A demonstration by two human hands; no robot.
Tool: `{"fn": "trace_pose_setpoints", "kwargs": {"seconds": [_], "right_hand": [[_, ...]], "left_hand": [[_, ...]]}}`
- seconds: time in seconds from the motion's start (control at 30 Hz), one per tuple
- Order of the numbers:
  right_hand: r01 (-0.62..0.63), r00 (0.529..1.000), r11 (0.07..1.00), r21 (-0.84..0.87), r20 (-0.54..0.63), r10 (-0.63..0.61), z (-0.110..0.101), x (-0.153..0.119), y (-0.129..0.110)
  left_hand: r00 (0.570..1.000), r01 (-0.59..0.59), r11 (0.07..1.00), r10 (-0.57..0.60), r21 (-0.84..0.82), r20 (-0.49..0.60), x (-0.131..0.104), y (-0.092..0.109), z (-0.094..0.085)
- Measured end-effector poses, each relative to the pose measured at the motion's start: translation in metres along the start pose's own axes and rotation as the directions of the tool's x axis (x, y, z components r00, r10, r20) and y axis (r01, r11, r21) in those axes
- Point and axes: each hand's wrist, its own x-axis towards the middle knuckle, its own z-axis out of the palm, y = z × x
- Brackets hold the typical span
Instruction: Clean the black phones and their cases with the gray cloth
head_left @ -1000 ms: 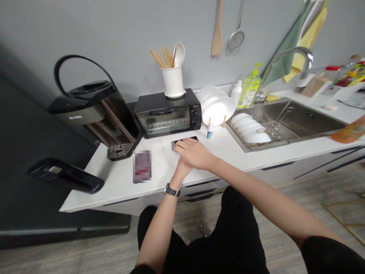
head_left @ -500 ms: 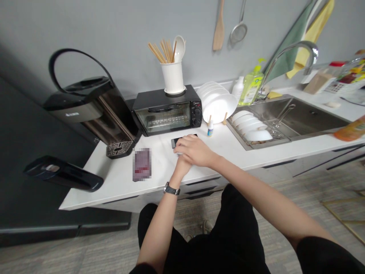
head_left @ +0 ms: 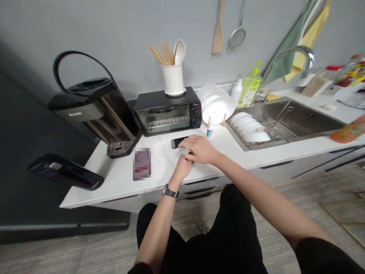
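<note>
My right hand (head_left: 201,148) lies across my left hand (head_left: 184,166), its fingers curled over a crumpled white tissue (head_left: 184,151). The fingers of my left hand are mostly hidden beneath it, so their grip does not show; a dark strap watch is on that wrist. Just behind both hands, a flat black phone-like slab (head_left: 177,142) rests on the white counter (head_left: 162,163), partly covered by my right hand. A small white bottle with a blue label (head_left: 209,130) stands behind and to the right. To the left lies a blurred-out purple packet (head_left: 142,163).
A toaster oven (head_left: 168,114) carries a white holder (head_left: 173,80) of chopsticks. Left of it are a water dispenser (head_left: 97,110) and a dark bottle-like object (head_left: 68,173). Plates (head_left: 218,108) and a sink (head_left: 302,114) holding bowls are on the right.
My right hand has slid slightly to the right over my left hand. More of the white tissue and of the black slab now shows. The camera view has shifted a little.
</note>
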Motion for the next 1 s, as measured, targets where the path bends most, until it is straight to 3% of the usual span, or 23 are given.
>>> {"fn": "trace_pose_setpoints", "kwargs": {"seconds": [0.07, 0.17, 0.23, 0.3, 0.4, 0.5, 0.63, 0.67, 0.73, 0.83, 0.9, 1.0], "right_hand": [[-0.136, 0.987, 0.974, 0.182, -0.065, 0.15, -0.003, -0.016, 0.011], [-0.259, 0.937, 0.845, 0.468, -0.09, 0.337, 0.008, -0.049, 0.016], [-0.337, 0.866, 0.719, 0.608, -0.098, 0.49, 0.026, -0.069, 0.015], [-0.403, 0.76, 0.602, 0.689, -0.115, 0.64, 0.045, -0.083, 0.015], [-0.483, 0.607, 0.513, 0.71, -0.151, 0.78, 0.067, -0.092, 0.022], [-0.541, 0.501, 0.478, 0.692, -0.191, 0.844, 0.075, -0.094, 0.034], [-0.591, 0.382, 0.435, 0.679, -0.239, 0.893, 0.077, -0.101, 0.048], [-0.595, 0.371, 0.43, 0.678, -0.243, 0.896, 0.077, -0.103, 0.05], [-0.581, 0.397, 0.448, 0.68, -0.244, 0.885, 0.077, -0.107, 0.052], [-0.517, 0.51, 0.516, 0.683, -0.238, 0.826, 0.075, -0.11, 0.051], [-0.472, 0.557, 0.565, 0.677, -0.268, 0.786, 0.069, -0.111, 0.047], [-0.422, 0.53, 0.666, 0.614, -0.429, 0.731, 0.054, -0.11, 0.037]], "left_hand": [[0.998, 0.028, 0.997, -0.031, 0.07, 0.053, -0.003, 0.009, -0.004], [0.991, 0.003, 0.917, -0.057, 0.398, 0.123, -0.007, 0.024, -0.006], [0.996, 0.013, 0.769, -0.069, 0.639, 0.064, -0.01, 0.033, -0.002], [0.997, 0.033, 0.638, -0.07, 0.769, 0.016, -0.012, 0.038, 0.007], [0.997, -0.011, 0.568, -0.051, 0.823, 0.049, -0.017, 0.038, 0.024], [0.996, -0.053, 0.582, -0.027, 0.811, 0.084, -0.025, 0.03, 0.033], [0.978, -0.191, 0.661, 0.065, 0.726, 0.198, -0.039, 0.013, 0.012], [0.971, -0.218, 0.684, 0.083, 0.696, 0.223, -0.041, 0.007, 0.001], [0.951, -0.258, 0.738, 0.08, 0.624, 0.299, -0.044, -0.007, -0.023], [0.922, -0.276, 0.791, 0.058, 0.546, 0.382, -0.045, -0.028, -0.053], [0.907, -0.28, 0.823, 0.058, 0.494, 0.417, -0.045, -0.037, -0.062], [0.924, -0.233, 0.861, 0.051, 0.452, 0.379, -0.047, -0.041, -0.063]]}}
